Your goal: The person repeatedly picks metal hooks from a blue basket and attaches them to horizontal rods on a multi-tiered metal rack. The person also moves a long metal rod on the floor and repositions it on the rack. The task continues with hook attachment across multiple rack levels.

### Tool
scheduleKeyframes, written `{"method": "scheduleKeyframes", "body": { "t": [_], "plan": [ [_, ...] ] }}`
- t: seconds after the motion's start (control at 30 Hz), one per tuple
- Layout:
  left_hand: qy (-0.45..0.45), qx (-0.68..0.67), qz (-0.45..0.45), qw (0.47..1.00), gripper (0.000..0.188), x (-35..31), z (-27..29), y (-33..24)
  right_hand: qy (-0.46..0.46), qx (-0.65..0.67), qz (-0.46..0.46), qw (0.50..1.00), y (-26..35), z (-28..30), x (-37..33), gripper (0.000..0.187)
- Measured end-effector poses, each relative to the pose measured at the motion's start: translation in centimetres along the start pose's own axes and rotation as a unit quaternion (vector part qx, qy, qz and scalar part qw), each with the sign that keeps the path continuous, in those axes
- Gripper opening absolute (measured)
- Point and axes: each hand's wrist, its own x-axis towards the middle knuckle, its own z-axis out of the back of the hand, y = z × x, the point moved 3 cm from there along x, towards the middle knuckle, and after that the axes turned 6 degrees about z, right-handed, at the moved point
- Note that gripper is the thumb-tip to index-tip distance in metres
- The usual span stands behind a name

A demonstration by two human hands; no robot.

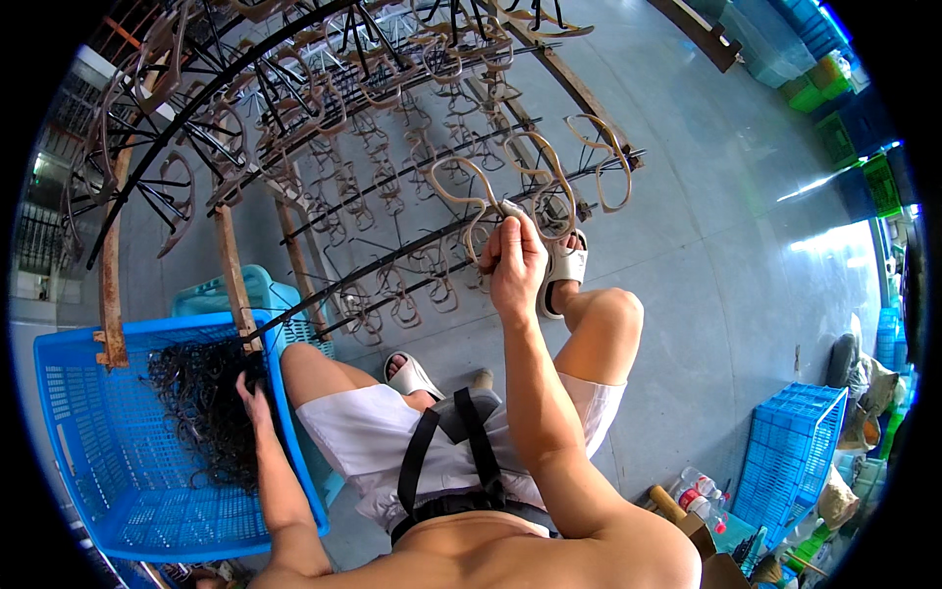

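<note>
My right hand is raised at the near side of a rack, its fingers pinched at the bridge of a brown eyeglass frame. That frame hangs by a dark rod, close to other brown frames on its right. My left hand reaches into a blue plastic basket, touching a tangled pile of thin, dark, curved pieces. Its fingertips are partly hidden in the pile, so its grip does not show.
The rack has wooden bars and several rods full of frames. A light teal basket stands behind the blue one. At the right are a blue crate, plastic bottles and stacked bins. My sandalled feet are below the rack.
</note>
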Motion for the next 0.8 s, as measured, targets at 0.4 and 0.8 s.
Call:
{"method": "scheduleKeyframes", "body": {
  "t": [0.4,0.8],
  "plan": [
    [-0.027,0.064,0.093,0.993,0.065,-0.4,0.0,1.9,0.014,-0.005,-0.013,1.000,0.2,-1.1,-1.0,0.026],
    [-0.069,0.023,0.045,0.996,0.045,-1.0,-0.6,-0.4,0.048,-0.253,0.068,0.964,1.3,-2.1,-2.1,0.024]
  ]
}}
